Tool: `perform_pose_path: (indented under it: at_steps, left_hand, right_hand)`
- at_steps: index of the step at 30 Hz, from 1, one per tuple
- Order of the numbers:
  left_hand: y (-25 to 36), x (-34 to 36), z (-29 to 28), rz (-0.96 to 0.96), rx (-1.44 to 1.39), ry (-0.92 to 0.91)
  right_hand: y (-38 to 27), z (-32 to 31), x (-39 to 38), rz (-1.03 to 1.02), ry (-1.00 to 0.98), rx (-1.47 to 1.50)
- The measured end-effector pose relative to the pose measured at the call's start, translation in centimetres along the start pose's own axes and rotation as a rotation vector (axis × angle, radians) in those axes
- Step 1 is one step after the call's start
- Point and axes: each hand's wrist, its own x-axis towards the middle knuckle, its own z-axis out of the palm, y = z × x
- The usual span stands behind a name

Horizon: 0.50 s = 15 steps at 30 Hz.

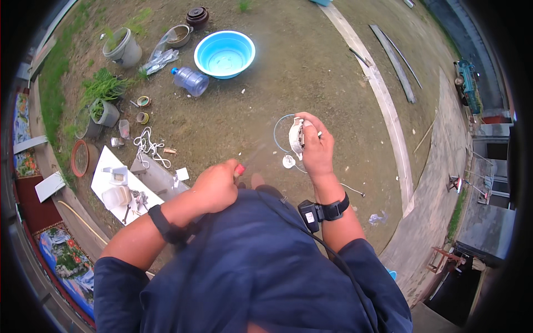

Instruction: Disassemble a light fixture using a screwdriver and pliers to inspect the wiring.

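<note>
My left hand (217, 186) is closed in a fist, with the short red end of a tool (239, 169) sticking out. A faint, blurred thin shaft seems to run from it; the rest is hidden in the fist. Up and to the right, my right hand (317, 150) grips a white round fitting (296, 136) by its edge, fingers on its far side and thumb on the near side. A dark toothed or slotted strip shows along the fitting. A thin pale cord (276, 133) loops out from it, and a small white disc (288, 161) hangs just below.
Ahead on bare soil stand a blue basin (225, 53), a clear water bottle (190, 81) and a grey bucket (123, 49). At left, a white board (114, 188) bears plastic containers and small tools, beside a white rope (150, 147). A pale plank strip (377, 91) crosses the right.
</note>
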Motion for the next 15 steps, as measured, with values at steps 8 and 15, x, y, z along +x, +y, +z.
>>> perform_pose_path:
  at_steps: [8,15]
  left_hand:
    - [0.1,0.8,-0.9,-0.068,-0.156,-0.03]
    - [-2.6,0.4,-1.3,-0.163,-0.677,-0.089]
  right_hand:
    - [0.4,0.9,-0.7,0.427,0.003,0.467]
    - [0.8,1.0,-0.7,0.525,0.048,0.555]
